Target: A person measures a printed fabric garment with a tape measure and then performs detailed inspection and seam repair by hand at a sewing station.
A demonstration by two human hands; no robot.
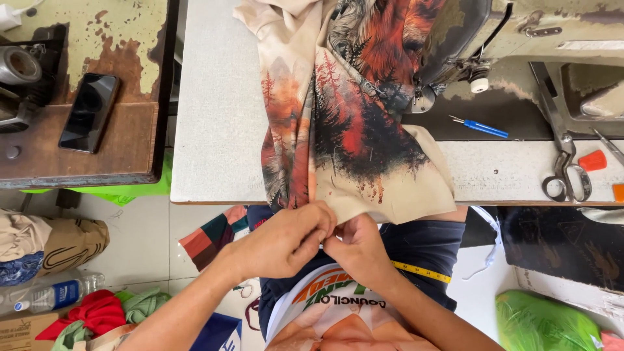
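A beige cloth printed with red and black forest trees (351,130) lies across the grey sewing table (214,117) and hangs over its near edge. Its far end runs under the head of the sewing machine (468,39). My left hand (286,242) and my right hand (357,250) meet just below the table edge. Both pinch the hanging lower edge of the cloth, fingertips touching. A yellow measuring tape (422,272) lies across my lap by the right wrist.
A blue-handled seam ripper (484,128), scissors (567,170) and an orange piece (593,160) lie to the right on the table. A black phone (89,112) rests on a worn wooden table at left. Clothes, a plastic bottle (49,296) and green bags lie on the floor.
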